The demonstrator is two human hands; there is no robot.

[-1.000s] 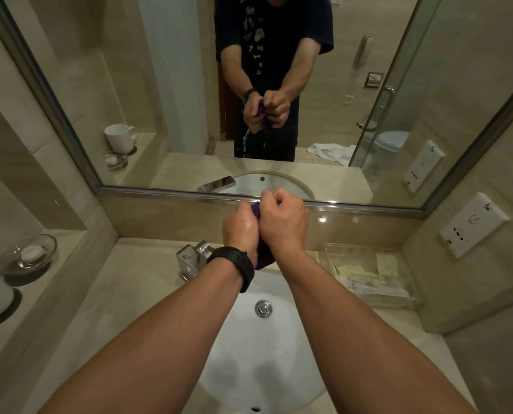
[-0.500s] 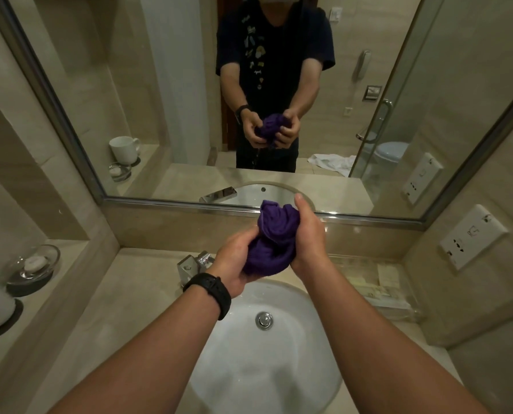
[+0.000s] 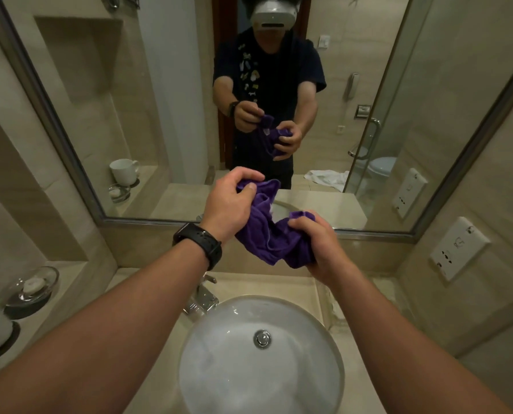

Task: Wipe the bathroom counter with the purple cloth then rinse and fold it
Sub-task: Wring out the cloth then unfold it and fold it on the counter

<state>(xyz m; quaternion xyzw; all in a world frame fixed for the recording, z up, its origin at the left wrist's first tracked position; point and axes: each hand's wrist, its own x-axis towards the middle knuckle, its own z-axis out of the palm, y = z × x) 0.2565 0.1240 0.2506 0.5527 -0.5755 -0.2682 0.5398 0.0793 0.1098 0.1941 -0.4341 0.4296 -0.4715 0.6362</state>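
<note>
Cloth (image 3: 268,234) hangs bunched in the air above the sink (image 3: 219,377), long axis running from the left hand (image 3: 228,201), pinching its higher, farther edge, down to the right hand (image 3: 319,245), clenched round the lower, nearer end, so spreading it probably means pulling those apart.

A cloth (image 3: 267,234) stretches between the left hand (image 3: 228,201) and right hand (image 3: 319,245), both gripping it above the sink basin (image 3: 234,380), before the mirror (image 3: 159,115). The faucet (image 3: 203,297) stands behind the basin, to the left. A soap dish (image 3: 31,286) sits on the left ledge (image 3: 70,274); a wall socket (image 3: 458,248) is mounted at right.
</note>
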